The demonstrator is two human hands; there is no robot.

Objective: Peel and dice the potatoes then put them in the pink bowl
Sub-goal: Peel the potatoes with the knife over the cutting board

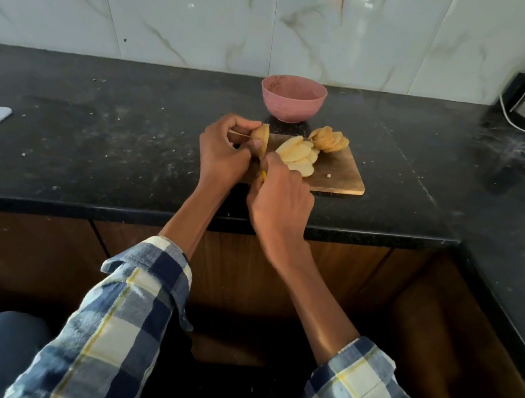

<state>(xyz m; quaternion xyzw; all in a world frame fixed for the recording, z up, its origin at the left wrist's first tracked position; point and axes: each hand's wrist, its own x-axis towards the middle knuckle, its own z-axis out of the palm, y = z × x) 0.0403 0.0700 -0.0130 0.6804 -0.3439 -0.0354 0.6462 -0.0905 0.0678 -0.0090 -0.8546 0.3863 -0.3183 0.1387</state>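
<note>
Gripping a potato piece (260, 138) between curled fingers and thumb, the left hand (224, 150) sits at the cutting board's (338, 173) left end. The right hand (279, 201), fingers curled around a yellow-handled tool (263, 174), touches the piece from the near side. Potato slices (297, 156) lie mid-board; the pink bowl (292, 98) stands just behind the board.
</note>
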